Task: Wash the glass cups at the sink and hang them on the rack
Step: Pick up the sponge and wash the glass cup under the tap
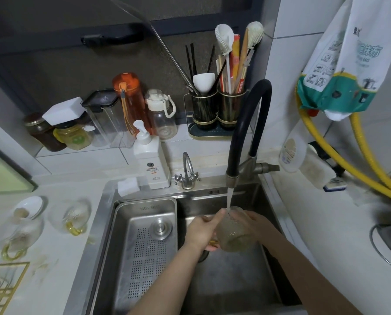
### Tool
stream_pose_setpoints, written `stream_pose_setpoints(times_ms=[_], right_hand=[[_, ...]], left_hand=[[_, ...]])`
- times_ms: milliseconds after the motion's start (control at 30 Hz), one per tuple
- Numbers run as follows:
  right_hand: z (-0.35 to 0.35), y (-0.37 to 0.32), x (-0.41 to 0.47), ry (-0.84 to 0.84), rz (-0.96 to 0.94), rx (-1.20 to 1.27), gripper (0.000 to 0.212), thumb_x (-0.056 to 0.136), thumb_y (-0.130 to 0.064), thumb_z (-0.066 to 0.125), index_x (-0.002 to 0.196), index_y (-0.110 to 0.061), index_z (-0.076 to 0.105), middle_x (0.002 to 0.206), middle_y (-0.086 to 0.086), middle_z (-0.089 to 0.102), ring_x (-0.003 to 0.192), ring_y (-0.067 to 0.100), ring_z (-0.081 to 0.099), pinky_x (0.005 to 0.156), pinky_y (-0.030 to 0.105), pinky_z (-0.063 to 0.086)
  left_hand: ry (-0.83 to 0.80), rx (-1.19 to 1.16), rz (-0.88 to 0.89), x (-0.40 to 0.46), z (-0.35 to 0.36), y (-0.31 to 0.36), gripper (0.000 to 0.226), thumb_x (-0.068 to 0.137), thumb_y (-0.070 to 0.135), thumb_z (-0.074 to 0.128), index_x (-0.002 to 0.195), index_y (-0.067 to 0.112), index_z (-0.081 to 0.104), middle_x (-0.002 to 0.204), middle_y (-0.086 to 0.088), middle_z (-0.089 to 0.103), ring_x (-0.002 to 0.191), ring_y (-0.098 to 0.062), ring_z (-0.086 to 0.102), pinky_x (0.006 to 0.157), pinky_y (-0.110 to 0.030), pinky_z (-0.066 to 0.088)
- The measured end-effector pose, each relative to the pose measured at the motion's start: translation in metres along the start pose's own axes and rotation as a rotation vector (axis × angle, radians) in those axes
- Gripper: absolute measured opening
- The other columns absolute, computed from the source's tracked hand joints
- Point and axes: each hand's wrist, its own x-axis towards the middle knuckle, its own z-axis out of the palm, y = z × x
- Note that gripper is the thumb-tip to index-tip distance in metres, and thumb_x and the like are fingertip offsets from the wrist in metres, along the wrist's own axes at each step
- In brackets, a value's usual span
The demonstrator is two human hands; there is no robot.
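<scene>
Open basin (235,280) beneath, black faucet hose (246,123) arching overhead, perforated drain tray (144,246) filling sink's left

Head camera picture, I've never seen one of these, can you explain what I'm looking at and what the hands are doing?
There is no machine here: a camera worn on a person's head looks down at a kitchen sink. The left hand and right hand both grip one glass cup under water running from the black tap. A perforated steel tray sits in the sink's left side. On the counter at left wait two more glass cups with gold handles, beside a gold wire rack. A soap bottle stands behind the sink.
</scene>
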Motion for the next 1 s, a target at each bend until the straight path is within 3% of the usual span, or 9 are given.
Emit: stream_pose_setpoints(times_ms=[133,267,467,567,667,767,833,867,1000], right_hand=[[-0.006,-0.005,0.003,0.052,0.09,-0.065,0.035,0.084,-0.06,0.052,0.089,-0.028,0.062,0.089,-0.001,0.064,0.08,0.019,0.06,0.071,0.032,0.05],[-0.008,-0.011,0.011,0.107,0.134,-0.388,0.021,0.093,-0.042,0.051,0.097,-0.022,0.053,0.078,-0.009,0.051,0.065,0.002,0.046,0.052,0.017,0.032],[-0.008,-0.021,0.003,0.134,0.079,-0.137,0.031,0.089,-0.053,0.05,0.077,-0.024,0.054,0.075,-0.004,0.056,0.066,0.01,0.053,0.069,0.029,0.047],[-0.002,-0.028,0.005,0.142,0.049,0.002,0.055,0.082,-0.066,0.047,0.1,-0.017,0.063,0.089,0.005,0.064,0.086,0.027,0.061,0.086,0.043,0.05],[0.008,-0.035,0.009,0.141,-0.022,0.0,0.05,0.087,-0.06,0.045,0.113,-0.021,0.061,0.113,0.006,0.066,0.108,0.026,0.061,0.097,0.042,0.048],[0.021,-0.042,0.012,0.056,-0.035,-0.009,0.058,0.071,-0.081,0.044,0.103,-0.037,0.062,0.113,-0.001,0.066,0.107,0.02,0.062,0.097,0.041,0.048],[0.027,-0.037,0.016,-0.031,-0.053,-0.162,0.047,0.075,-0.078,0.041,0.098,-0.041,0.059,0.11,-0.005,0.064,0.103,0.016,0.061,0.093,0.041,0.049],[0.029,-0.03,0.02,-0.056,-0.044,-0.191,0.043,0.079,-0.072,0.043,0.1,-0.039,0.059,0.11,-0.005,0.063,0.101,0.015,0.061,0.092,0.041,0.05],[0.025,-0.018,0.019,-0.018,0.123,-0.016,0.072,0.067,-0.077,0.052,0.103,-0.015,0.065,0.096,0.003,0.067,0.088,0.022,0.064,0.087,0.04,0.052]], left_hand=[[0.0,0.004,-0.025,0.004,0.005,0.008,0.063,0.07,0.071,0.063,0.088,0.011,0.067,0.088,-0.013,0.072,0.061,-0.025,0.072,0.05,-0.03,0.057],[0.02,0.0,-0.009,0.006,0.01,0.016,0.072,0.065,0.076,0.063,0.09,0.008,0.067,0.088,-0.01,0.07,0.058,-0.022,0.071,0.05,-0.03,0.057],[0.099,-0.058,0.099,0.005,0.01,0.021,0.039,0.077,0.062,0.065,0.091,0.025,0.062,0.082,0.001,0.066,0.064,-0.02,0.069,0.05,-0.031,0.057],[0.067,-0.023,0.21,0.004,0.004,0.016,0.039,0.072,0.07,0.062,0.099,0.041,0.067,0.103,-0.003,0.067,0.083,-0.017,0.07,0.059,-0.034,0.06],[0.053,-0.031,0.236,0.002,-0.008,0.012,0.043,0.077,0.063,0.063,0.111,0.037,0.067,0.108,-0.002,0.067,0.087,-0.014,0.069,0.061,-0.033,0.061],[0.078,-0.039,0.203,-0.002,-0.022,0.01,0.027,0.086,0.05,0.061,0.107,0.034,0.064,0.091,0.009,0.066,0.073,-0.007,0.066,0.057,-0.032,0.06],[0.092,0.014,0.163,-0.001,-0.027,0.008,0.033,0.085,0.053,0.059,0.111,0.033,0.063,0.089,0.01,0.065,0.068,-0.012,0.068,0.055,-0.032,0.06],[0.091,0.04,0.14,0.0,-0.028,0.007,0.036,0.085,0.055,0.059,0.112,0.032,0.064,0.093,0.007,0.066,0.068,-0.016,0.069,0.055,-0.032,0.06],[0.026,0.054,0.151,0.0,-0.028,0.004,0.048,0.084,0.052,0.062,0.124,0.026,0.058,0.112,0.001,0.064,0.083,-0.017,0.068,0.066,-0.034,0.061]])
